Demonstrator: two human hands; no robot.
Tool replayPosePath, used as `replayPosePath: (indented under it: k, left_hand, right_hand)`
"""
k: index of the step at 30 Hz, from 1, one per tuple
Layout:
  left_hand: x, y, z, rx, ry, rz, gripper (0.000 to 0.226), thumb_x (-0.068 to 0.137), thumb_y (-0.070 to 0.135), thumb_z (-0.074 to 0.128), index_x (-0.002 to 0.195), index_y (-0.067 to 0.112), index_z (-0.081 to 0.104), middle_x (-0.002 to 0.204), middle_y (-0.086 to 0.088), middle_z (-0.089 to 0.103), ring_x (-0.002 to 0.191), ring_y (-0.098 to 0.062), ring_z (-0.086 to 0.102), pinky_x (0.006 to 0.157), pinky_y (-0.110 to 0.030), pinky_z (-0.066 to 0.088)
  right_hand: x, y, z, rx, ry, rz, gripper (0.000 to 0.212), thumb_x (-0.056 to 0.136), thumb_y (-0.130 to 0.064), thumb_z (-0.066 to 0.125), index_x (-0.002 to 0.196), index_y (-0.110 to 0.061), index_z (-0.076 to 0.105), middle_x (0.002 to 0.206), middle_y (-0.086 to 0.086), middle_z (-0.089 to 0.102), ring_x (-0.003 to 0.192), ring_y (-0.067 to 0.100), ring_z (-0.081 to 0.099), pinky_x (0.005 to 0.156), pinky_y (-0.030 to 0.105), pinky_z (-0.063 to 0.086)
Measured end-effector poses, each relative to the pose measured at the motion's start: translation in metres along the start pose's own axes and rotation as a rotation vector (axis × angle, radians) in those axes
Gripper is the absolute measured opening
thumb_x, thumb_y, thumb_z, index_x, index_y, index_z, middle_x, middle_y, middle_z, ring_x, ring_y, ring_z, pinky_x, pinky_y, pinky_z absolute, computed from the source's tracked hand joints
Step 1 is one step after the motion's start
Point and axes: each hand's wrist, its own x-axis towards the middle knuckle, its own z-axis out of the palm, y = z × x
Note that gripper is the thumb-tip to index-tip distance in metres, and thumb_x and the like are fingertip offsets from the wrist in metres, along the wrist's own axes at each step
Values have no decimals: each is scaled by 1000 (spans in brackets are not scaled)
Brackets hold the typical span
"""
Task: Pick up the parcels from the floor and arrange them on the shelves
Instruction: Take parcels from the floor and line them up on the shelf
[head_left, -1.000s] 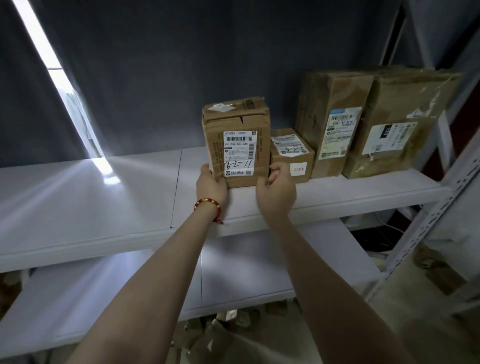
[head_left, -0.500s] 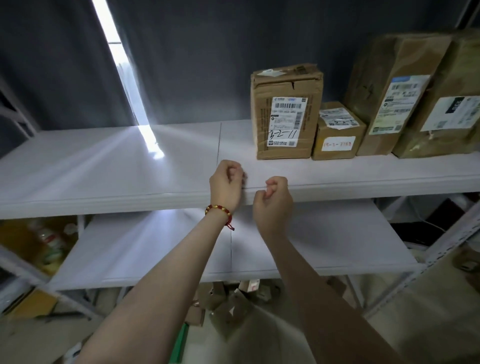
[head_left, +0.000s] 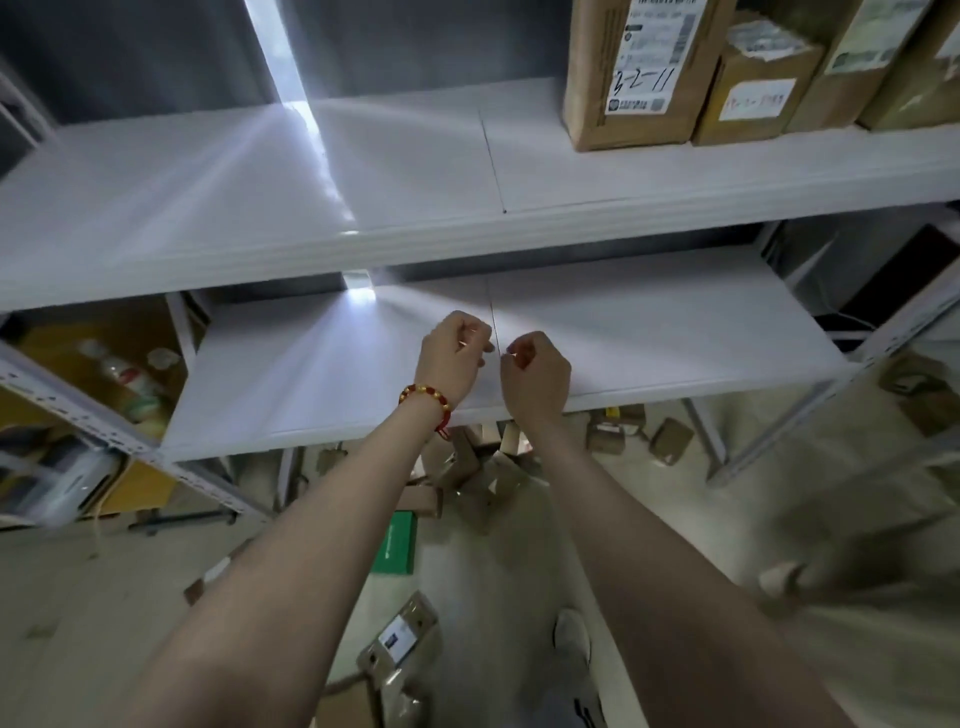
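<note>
My left hand (head_left: 453, 358), with a red bead bracelet at the wrist, and my right hand (head_left: 535, 376) hang side by side in front of the lower white shelf (head_left: 649, 332). Both have loosely curled fingers and hold nothing. On the upper shelf (head_left: 405, 171) at the right stands the tall cardboard parcel (head_left: 631, 78) with a handwritten label, a small box (head_left: 753, 88) beside it and larger boxes (head_left: 872, 62) further right. Several cardboard parcels (head_left: 483, 478) lie heaped on the floor under the lower shelf. Near my feet lies a labelled parcel (head_left: 400, 642).
A green flat package (head_left: 397, 543) lies on the floor. More small boxes (head_left: 670, 441) sit under the shelf at right. A neighbouring rack at left holds a bottle (head_left: 124, 379) and yellow boxes. Grey shelf legs (head_left: 779, 436) stand at right.
Both hands let go of the tall parcel, which stays on the upper shelf, and dropped down to the lower shelf level. My view tilted down toward the floor.
</note>
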Motion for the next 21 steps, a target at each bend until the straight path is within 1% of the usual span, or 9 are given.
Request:
replayPosePath:
  k: [4,8,10,12,15,16,18,19,21]
  left_hand:
    - [-15,-47,-1,58,-39,-94,11,100,18,48,96,14,58,98,-7,68,84,-22,65,61,-20,45]
    - [-13,-104,13,122,-60,-170,7,96,21,55,98,16,59,103,-6,65,95,-26,64,85,-41,55]
    - [-13,-139,25,161,-76,-203,6,96,24,57,96,18,58,101,-3,63,96,-26,64,88,-44,54]
    - [-13,-179,40,215,-92,-220,8,96,25,58,94,18,58,100,-3,64,96,-26,65,88,-43,54]
    - [-15,-248,65,273,-102,-258,17,96,27,58,97,11,63,102,-10,68,95,-27,65,85,-36,52]
    - [-15,-271,73,299,-111,-269,19,97,27,57,98,9,64,102,-12,68,96,-29,64,81,-33,49]
    - [-15,-317,90,331,-114,-287,19,97,26,57,94,8,63,102,-16,67,97,-30,62,77,-31,46]
    - [-14,-342,98,330,-109,-286,17,96,24,57,90,9,63,101,-17,67,96,-31,61,75,-30,44]
    - [-8,-393,115,330,-104,-289,17,97,20,56,88,8,63,95,-18,65,88,-29,59,65,-24,39]
  right_hand:
    - [-13,36,16,-27,-76,68,10,89,-11,61,97,-10,66,86,-6,61,82,14,58,73,21,40]
    - [-9,87,39,-97,-191,158,12,92,-13,61,102,-9,65,90,-3,62,84,11,56,79,19,39]
    - [-8,120,55,-113,-254,200,14,93,-15,60,105,-9,63,92,-4,60,87,11,55,79,21,40]
    - [-10,157,74,-106,-289,224,13,92,-15,60,104,-11,62,92,-4,58,89,13,56,80,25,43]
    - [-17,222,112,-138,-346,275,12,90,-20,62,102,-17,63,99,-2,63,95,18,59,89,36,50]
    - [-21,244,126,-147,-368,284,10,89,-22,62,99,-19,63,99,-2,63,96,19,60,89,37,50]
    - [-24,290,158,-135,-404,298,5,87,-20,62,91,-20,60,93,0,61,96,23,60,81,29,44]
    - [-25,312,174,-122,-421,310,5,87,-20,61,92,-18,60,93,2,61,98,25,61,79,27,41]
    - [-28,357,206,-133,-461,324,15,91,-20,59,104,-15,61,101,3,60,105,23,59,80,27,39]
